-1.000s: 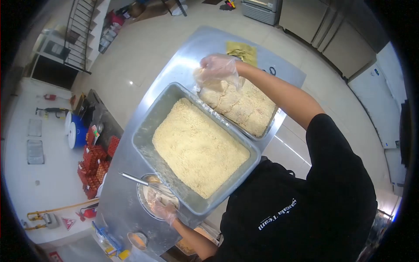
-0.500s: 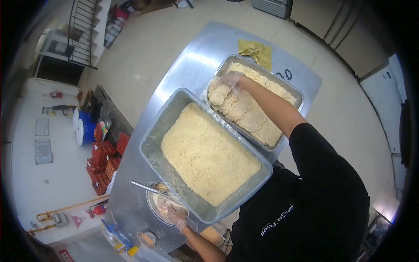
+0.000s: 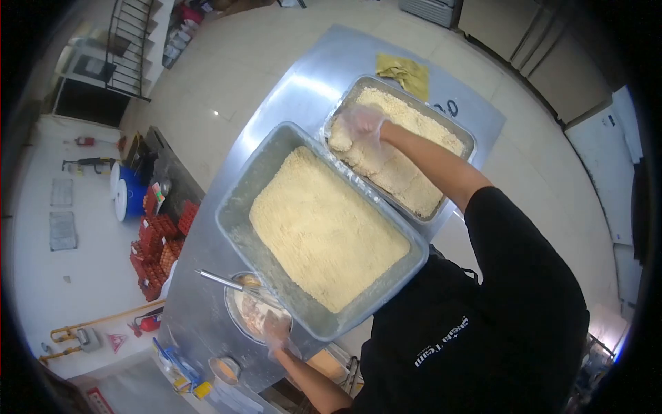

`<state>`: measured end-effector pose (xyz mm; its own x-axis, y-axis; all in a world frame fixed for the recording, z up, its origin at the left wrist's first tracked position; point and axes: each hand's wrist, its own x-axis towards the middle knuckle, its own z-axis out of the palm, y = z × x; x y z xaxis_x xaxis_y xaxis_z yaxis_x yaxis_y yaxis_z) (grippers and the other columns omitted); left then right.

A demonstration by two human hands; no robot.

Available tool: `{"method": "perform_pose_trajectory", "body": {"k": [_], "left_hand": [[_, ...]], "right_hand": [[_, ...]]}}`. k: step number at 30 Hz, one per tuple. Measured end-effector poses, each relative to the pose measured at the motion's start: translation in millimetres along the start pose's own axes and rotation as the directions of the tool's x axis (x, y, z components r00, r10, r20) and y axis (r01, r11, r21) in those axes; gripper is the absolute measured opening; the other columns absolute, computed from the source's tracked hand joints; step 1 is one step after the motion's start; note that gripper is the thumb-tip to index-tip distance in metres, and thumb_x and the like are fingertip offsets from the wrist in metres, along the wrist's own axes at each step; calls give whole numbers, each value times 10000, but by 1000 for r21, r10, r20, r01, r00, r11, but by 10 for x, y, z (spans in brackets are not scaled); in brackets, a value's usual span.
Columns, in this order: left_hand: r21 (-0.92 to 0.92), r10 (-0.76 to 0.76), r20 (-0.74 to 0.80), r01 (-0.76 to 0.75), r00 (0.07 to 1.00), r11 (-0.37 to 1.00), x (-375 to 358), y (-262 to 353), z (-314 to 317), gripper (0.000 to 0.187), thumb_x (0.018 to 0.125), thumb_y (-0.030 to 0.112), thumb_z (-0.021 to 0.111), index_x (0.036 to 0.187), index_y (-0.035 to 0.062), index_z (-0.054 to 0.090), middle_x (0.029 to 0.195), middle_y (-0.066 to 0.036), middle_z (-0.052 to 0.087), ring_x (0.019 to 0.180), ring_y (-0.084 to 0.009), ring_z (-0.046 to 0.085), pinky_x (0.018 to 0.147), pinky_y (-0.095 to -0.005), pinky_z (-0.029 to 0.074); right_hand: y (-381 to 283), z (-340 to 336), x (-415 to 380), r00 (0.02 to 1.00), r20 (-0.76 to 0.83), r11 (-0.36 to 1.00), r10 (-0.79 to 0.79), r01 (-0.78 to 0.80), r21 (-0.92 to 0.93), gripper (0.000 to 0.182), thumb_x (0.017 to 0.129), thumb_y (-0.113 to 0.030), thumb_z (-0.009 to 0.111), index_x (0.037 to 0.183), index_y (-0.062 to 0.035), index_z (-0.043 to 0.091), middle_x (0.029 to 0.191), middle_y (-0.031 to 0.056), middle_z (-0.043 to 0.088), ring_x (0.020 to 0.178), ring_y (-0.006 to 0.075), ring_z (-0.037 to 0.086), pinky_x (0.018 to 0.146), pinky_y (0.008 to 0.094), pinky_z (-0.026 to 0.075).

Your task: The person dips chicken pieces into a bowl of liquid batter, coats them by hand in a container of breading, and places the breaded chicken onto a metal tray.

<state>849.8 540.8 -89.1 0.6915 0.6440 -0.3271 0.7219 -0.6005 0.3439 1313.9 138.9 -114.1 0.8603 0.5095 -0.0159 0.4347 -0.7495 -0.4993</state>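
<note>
My right hand (image 3: 364, 124), in a clear glove, is at the far end of a metal tray (image 3: 471, 146). It rests over flat, crumb-coated pieces (image 3: 396, 176) laid in rows beside loose crumbs; its fingertips are blurred. My left hand (image 3: 277, 330), also gloved, reaches into a round bowl (image 3: 232, 319) of pale batter, its fingers closed on a pinkish, wet piece (image 3: 255, 314). A whisk (image 3: 222, 279) leans across the bowl's rim. Between my hands stands a large grey tub (image 3: 231, 221) holding a broad bed of yellowish crumbs (image 3: 324, 228).
A yellow cloth (image 3: 405, 74) lies on the metal table (image 3: 289, 93) beyond the tray. Near the bowl are a small round container (image 3: 225, 370) and a blue and yellow item (image 3: 181, 369). Red egg trays (image 3: 153, 245) and blue buckets (image 3: 131, 196) stand left of the table.
My right hand has moved slightly along the tray and covers more of the end piece. My left hand has shifted a little in the bowl. The whole view has tilted slightly.
</note>
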Motion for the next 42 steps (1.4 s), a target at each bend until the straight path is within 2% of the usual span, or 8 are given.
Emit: {"method": "perform_pose_trajectory", "body": {"k": [7, 12, 17, 19, 22, 30, 36, 42], "left_hand": [[358, -157, 293, 44, 943, 933, -9, 611, -328, 614, 848, 195, 638, 1370, -91, 488, 1352, -231, 575, 1261, -331, 546, 1081, -360, 395], [-227, -1, -32, -6, 999, 974, 62, 18, 22, 577, 785, 85, 636, 1343, -32, 550, 1446, -183, 501, 1317, -313, 482, 1123, -362, 348], [-241, 181, -220, -233, 959, 942, 13, 278, -254, 552, 782, 9, 606, 1334, 12, 582, 1440, -141, 511, 1333, -270, 464, 1148, -359, 308], [-526, 221, -267, -334, 938, 782, -29, 235, -318, 491, 823, 11, 577, 1313, 16, 597, 1414, -136, 532, 1316, -263, 477, 1152, -357, 300], [-954, -163, 64, 109, 985, 281, 24, -68, -284, 423, 977, 191, 536, 1361, 16, 549, 1344, -115, 578, 1206, -205, 552, 992, -360, 488], [-983, 69, -43, -55, 997, 177, 12, -31, -634, 396, 902, 95, 599, 1250, -91, 558, 1168, -197, 658, 972, -263, 682, 798, -348, 602], [-999, -52, -41, -41, 998, -3, 66, -193, -608, 364, 776, -89, 622, 1138, -53, 611, 974, -141, 686, 839, -232, 703, 749, -317, 614], [-990, -62, -130, -126, 990, 63, 22, -236, -716, 339, 803, -38, 640, 1140, -15, 612, 1016, -103, 662, 879, -220, 685, 756, -336, 613]], "right_hand": [[-326, -366, -147, 908, -404, 990, -115, 137, 27, 498, 1044, -428, 368, 1160, -24, 637, 1122, 176, 666, 1015, 313, 642, 938, 435, 517], [-1240, -352, -762, 949, -271, 892, 161, -22, 451, 490, 1023, -471, 439, 1096, -49, 675, 1161, 133, 672, 1041, 262, 647, 958, 424, 509], [-1870, 130, -1308, 950, -227, 873, -213, 290, 393, 276, 970, -300, 557, 992, -64, 699, 1050, 109, 678, 995, 265, 640, 902, 409, 510], [-1933, 465, -1359, 880, -269, 816, -391, 466, 342, 201, 941, -221, 591, 983, -50, 689, 1011, 127, 666, 970, 291, 629, 872, 413, 504], [-1899, 635, -1375, 890, -254, 783, -379, 455, 424, 206, 918, -217, 589, 907, -29, 672, 915, 168, 644, 871, 325, 619, 815, 438, 493], [-1880, 469, -1314, 954, -203, 895, -220, 280, 346, 157, 904, -151, 645, 920, -1, 687, 866, 137, 683, 740, 271, 643, 658, 360, 503], [-1882, 527, -1308, 966, -186, 862, -181, 247, 443, 139, 891, -113, 629, 936, 7, 681, 861, 164, 674, 727, 284, 636, 657, 356, 496], [-1841, 568, -1305, 968, -193, 860, -157, 230, 455, 167, 899, -140, 622, 938, 12, 677, 858, 180, 671, 730, 302, 635, 666, 387, 488]]}}
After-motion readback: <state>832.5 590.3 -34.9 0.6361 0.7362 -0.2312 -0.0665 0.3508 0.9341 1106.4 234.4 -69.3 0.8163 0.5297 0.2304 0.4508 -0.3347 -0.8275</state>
